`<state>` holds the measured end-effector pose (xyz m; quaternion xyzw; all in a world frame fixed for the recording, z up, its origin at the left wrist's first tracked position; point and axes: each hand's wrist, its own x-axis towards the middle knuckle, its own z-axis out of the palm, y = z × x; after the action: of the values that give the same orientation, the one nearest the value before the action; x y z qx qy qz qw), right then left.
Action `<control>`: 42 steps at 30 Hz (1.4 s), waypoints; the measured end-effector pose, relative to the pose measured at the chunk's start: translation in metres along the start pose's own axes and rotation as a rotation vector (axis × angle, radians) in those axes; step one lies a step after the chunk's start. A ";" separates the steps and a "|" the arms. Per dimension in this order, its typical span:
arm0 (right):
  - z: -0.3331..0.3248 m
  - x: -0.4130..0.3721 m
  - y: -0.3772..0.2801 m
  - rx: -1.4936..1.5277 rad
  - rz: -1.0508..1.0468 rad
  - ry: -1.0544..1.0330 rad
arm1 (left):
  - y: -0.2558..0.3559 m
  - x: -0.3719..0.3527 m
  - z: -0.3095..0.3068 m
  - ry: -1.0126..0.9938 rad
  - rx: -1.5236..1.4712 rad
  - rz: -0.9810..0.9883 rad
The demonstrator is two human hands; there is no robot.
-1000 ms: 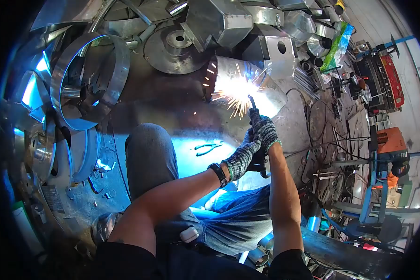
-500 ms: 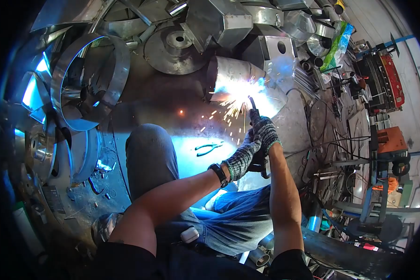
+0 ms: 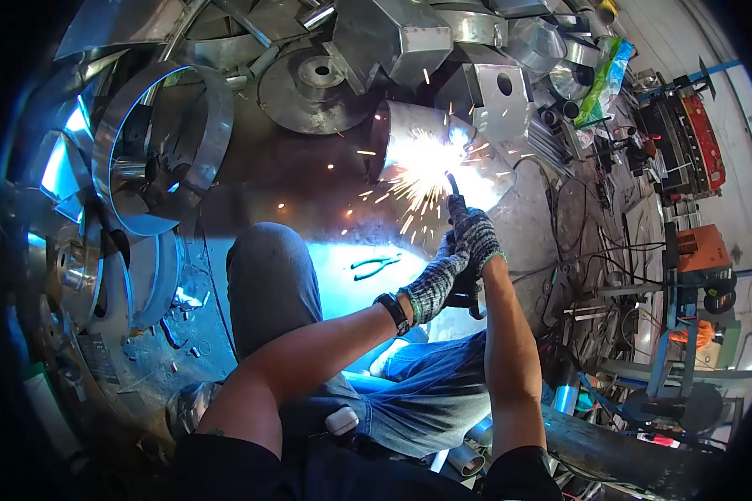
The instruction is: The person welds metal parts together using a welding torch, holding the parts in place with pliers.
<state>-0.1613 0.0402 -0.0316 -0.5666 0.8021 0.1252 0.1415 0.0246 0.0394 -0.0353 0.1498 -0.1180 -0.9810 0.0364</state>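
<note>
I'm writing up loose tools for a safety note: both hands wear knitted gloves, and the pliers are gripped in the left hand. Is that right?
Not quite: the pliers are not in the left hand. The head view shows them lying on the brightly lit floor, apart from both hands. The knitted gloves are as you say.

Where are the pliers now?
In the head view, the pliers lie mid-frame on the lit surface, between the raised knee at left and the gloved left hand at right.
</note>
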 end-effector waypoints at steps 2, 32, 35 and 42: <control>0.003 -0.001 -0.002 0.010 0.017 0.078 | 0.000 -0.001 0.002 0.001 0.009 0.014; -0.018 -0.011 -0.027 0.508 0.296 0.214 | -0.002 -0.001 0.002 0.048 0.012 -0.016; -0.013 -0.005 -0.020 0.472 0.340 0.134 | -0.003 -0.001 0.000 0.025 -0.006 -0.010; -0.003 -0.008 -0.015 0.463 0.270 0.203 | -0.005 0.000 0.001 0.033 0.019 0.006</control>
<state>-0.1449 0.0407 -0.0264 -0.4169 0.8875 -0.1011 0.1682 0.0243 0.0444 -0.0360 0.1658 -0.1274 -0.9771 0.0398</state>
